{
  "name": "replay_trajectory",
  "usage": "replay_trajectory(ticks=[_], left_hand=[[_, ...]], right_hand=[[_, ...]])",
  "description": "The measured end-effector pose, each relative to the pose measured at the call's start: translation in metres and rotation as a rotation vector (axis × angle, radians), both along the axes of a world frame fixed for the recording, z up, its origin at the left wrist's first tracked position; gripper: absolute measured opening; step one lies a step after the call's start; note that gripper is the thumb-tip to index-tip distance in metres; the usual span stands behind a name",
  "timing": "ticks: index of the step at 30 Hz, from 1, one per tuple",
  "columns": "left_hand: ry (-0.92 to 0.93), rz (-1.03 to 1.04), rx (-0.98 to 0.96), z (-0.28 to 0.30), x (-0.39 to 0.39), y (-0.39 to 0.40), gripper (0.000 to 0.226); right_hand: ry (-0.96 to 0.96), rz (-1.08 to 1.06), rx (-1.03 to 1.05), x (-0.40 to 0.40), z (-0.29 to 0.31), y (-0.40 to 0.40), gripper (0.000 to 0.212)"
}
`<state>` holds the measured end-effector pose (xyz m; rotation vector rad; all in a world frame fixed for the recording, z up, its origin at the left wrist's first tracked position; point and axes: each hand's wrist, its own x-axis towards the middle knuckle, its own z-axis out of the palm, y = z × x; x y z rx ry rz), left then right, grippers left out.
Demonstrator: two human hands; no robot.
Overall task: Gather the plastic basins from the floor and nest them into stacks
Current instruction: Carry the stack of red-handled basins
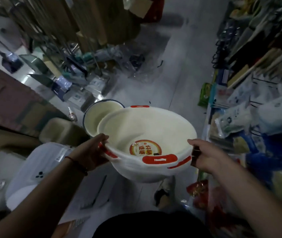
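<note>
I hold a large white plastic basin (pixel 147 127) with red rim grips and a round red-and-yellow label inside, lifted above the floor in the middle of the view. My left hand (pixel 92 152) grips its left rim at a red grip. My right hand (pixel 204 155) grips the right rim. Another white rim shows inside the basin, so it looks like nested basins. Behind it on the left a smaller cream basin with a blue rim (pixel 100 115) sits lower, partly hidden by the held basin.
This is a narrow shop aisle with a pale tiled floor (pixel 154 79). Packed shelves of goods (pixel 250 100) line the right side. Boxes, mop handles and clear packaging (pixel 78 69) crowd the left and far end. A white plastic-wrapped item (pixel 38 170) lies at lower left.
</note>
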<state>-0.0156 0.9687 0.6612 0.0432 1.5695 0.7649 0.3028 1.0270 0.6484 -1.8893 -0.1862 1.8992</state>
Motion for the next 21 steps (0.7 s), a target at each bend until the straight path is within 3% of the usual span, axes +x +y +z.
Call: replay_trajectory(ticks=[7, 12, 21], left_hand=[[-0.03, 0.279, -0.072, -0.022, -0.018, 0.079, 0.021], [-0.084, 0.425, -0.067, -0.057, -0.056, 0.097, 0.026], [-0.196, 0.588, -0.088, -0.137, -0.134, 0.165, 0.034]], right_hand=[[-0.074, 0.257, -0.002, -0.041, -0.003, 0.162, 0.008], [-0.109, 0.437, 0.008, -0.104, -0.017, 0.233, 0.029], [-0.31, 0.603, 0.047, -0.233, -0.067, 0.317, 0.024]])
